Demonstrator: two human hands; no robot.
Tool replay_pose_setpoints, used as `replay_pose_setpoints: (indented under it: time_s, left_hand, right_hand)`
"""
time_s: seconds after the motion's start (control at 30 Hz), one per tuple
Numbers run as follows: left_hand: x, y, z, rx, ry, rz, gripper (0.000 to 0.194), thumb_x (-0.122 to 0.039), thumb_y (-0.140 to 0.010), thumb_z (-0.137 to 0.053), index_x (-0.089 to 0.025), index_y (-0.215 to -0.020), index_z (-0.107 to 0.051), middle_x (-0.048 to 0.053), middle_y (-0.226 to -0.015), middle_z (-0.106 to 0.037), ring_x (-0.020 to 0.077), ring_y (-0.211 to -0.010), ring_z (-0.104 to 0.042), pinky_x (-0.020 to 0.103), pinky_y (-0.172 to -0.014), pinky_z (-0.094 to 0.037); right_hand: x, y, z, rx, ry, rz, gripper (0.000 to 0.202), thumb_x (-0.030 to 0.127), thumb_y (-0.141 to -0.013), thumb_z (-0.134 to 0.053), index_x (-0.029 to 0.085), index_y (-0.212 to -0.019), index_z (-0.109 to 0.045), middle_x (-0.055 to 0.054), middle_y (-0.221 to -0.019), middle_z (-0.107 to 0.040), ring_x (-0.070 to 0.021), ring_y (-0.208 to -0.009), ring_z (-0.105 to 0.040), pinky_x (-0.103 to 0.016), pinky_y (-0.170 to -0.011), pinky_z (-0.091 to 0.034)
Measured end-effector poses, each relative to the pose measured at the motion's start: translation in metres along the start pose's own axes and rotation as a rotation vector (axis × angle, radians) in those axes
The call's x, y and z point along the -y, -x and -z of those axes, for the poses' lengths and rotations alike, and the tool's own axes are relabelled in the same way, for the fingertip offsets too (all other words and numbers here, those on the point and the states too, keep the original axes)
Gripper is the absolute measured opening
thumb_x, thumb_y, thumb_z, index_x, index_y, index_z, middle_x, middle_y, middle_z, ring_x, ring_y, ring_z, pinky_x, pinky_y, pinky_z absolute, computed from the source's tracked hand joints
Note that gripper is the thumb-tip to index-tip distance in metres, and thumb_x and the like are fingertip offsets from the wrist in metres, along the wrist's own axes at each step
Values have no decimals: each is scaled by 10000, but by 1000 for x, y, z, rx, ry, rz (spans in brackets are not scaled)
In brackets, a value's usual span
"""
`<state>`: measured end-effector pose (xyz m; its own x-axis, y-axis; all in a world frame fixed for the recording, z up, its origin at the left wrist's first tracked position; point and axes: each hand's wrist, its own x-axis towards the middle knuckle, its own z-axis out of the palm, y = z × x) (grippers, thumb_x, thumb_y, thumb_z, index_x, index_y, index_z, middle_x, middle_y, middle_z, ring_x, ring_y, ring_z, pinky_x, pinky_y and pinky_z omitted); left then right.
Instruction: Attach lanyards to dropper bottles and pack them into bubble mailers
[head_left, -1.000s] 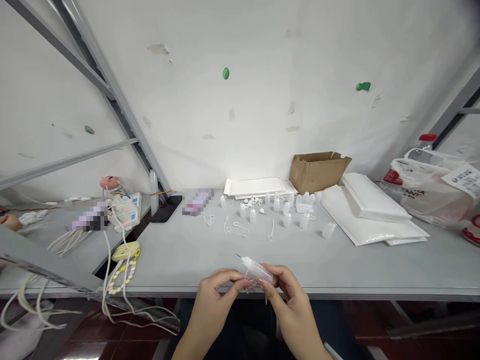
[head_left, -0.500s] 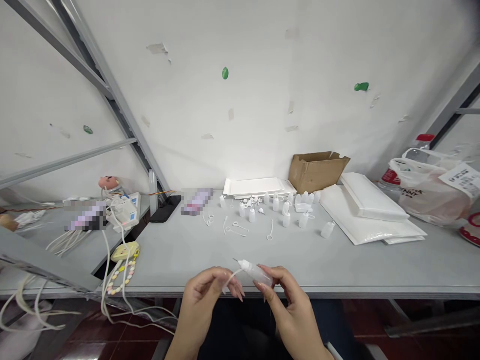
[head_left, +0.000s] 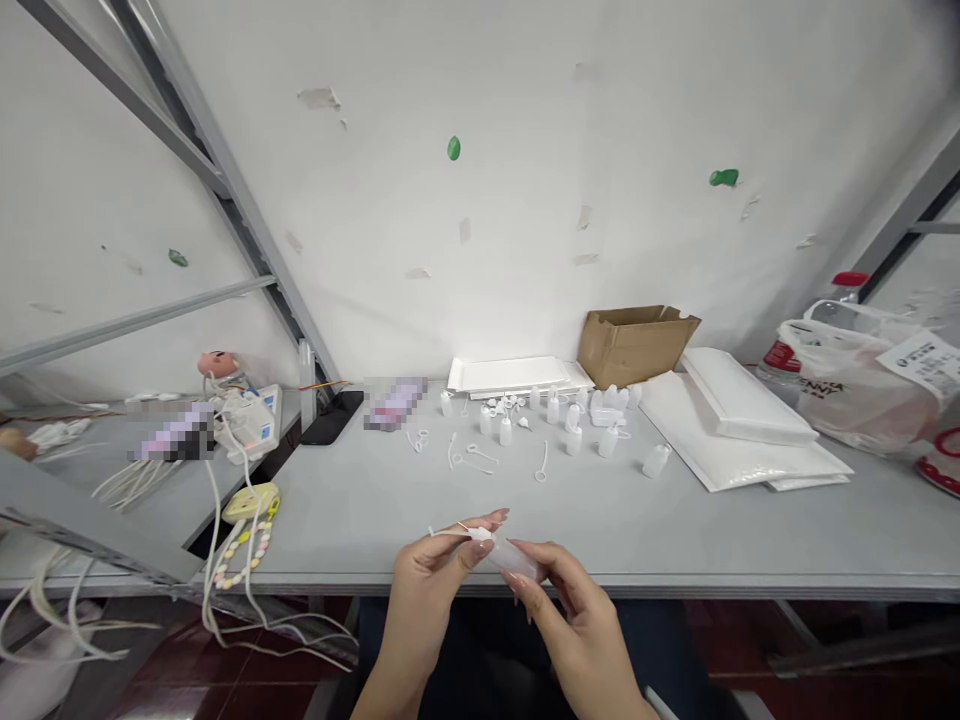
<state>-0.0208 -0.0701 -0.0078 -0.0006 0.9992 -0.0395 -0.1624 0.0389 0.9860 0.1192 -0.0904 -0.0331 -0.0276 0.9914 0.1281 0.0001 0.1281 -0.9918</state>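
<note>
A small translucent needle-tip squeeze bottle (head_left: 516, 560) lies tilted between my hands above the table's front edge, its tip pointing left. My right hand (head_left: 574, 610) is closed around the bottle body. At the other end, my left hand (head_left: 442, 575) pinches the white cap (head_left: 480, 534) between thumb and fingers. A thin white strap (head_left: 442, 531) sticks out to the left over that hand. Beyond the hands, loose white ring straps (head_left: 541, 462) lie on the grey table, with several similar bottles (head_left: 574, 441) standing behind them.
One bottle (head_left: 656, 460) leans near white padded envelopes (head_left: 739, 440) on the right. An open cardboard box (head_left: 637, 345) and white trays (head_left: 510, 374) stand by the wall. On the left are a black phone (head_left: 331, 418), cables and a yellow case with beads (head_left: 252, 502). A plastic bag (head_left: 862, 380) sits far right.
My left hand has moved right and up from the strap and now grips the bottle's cap. The bottle has shifted slightly down, still in my right hand.
</note>
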Motion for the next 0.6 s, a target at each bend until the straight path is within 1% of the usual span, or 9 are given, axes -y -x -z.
replay_pose_setpoints:
  time_s: [0.1,0.17,0.23,0.33,0.4,0.47,0.53,0.6]
  left_hand:
    - [2,-4,7,138,14,-6,140,-235,-704,-651,-194,-817,-724,69,-1017,-696,252,-1070,-572,362,-976,-393]
    - [2,-6,11,191,-7,-21,138,-221,-703,-648,-189,-810,-728,74,-1025,-692,262,-1086,-561,371,-985,-384]
    - [0,-7,12,169,-46,-37,141,-223,-701,-647,-184,-809,-729,81,-1020,-693,272,-1090,-556,384,-986,-382]
    - [-1,-6,11,87,-78,-36,153,-238,-708,-642,-187,-827,-724,79,-1038,-687,274,-1084,-561,394,-983,-385]
    - [0,-6,10,86,-77,-46,145,-242,-717,-637,-189,-820,-723,79,-1047,-683,275,-1088,-558,398,-983,-384]
    - [3,-6,9,109,-83,-93,135,-245,-731,-625,-190,-807,-723,81,-1044,-684,278,-1104,-545,404,-987,-377]
    - [8,-5,9,114,-106,-157,132,-247,-747,-613,-196,-802,-723,81,-1029,-690,279,-1115,-536,419,-1004,-351]
    - [11,-5,8,108,-126,-196,129,-249,-752,-613,-203,-798,-724,79,-1013,-696,282,-1121,-530,439,-1031,-305]
  right_hand:
    - [0,-5,0,163,-161,-173,358,487,-832,-460,156,-793,-592,48,-496,-434,-89,-447,-397,-221,-479,-367]
    - [0,-8,-1,265,-232,-249,436,526,-848,-394,145,-740,-576,64,-439,-389,-74,-388,-334,-219,-438,-328]
    - [0,-10,-2,297,-252,-251,438,527,-850,-392,141,-750,-572,48,-462,-436,-80,-409,-378,-223,-459,-344]
    - [0,-10,-2,220,-236,-190,332,479,-800,-531,152,-837,-569,18,-609,-525,-101,-556,-475,-225,-559,-393]
    - [2,-10,-2,194,-237,-187,309,451,-753,-609,154,-828,-570,19,-636,-530,-100,-584,-479,-220,-577,-394]
    - [3,-11,0,247,-287,-244,328,466,-744,-612,141,-756,-571,27,-562,-509,-85,-507,-445,-208,-512,-362]
    - [5,-12,1,329,-410,-341,364,492,-759,-578,132,-709,-572,47,-469,-453,-64,-415,-365,-200,-445,-312]
    - [7,-13,2,382,-543,-418,377,494,-774,-555,129,-683,-576,72,-409,-382,-49,-368,-277,-200,-418,-287]
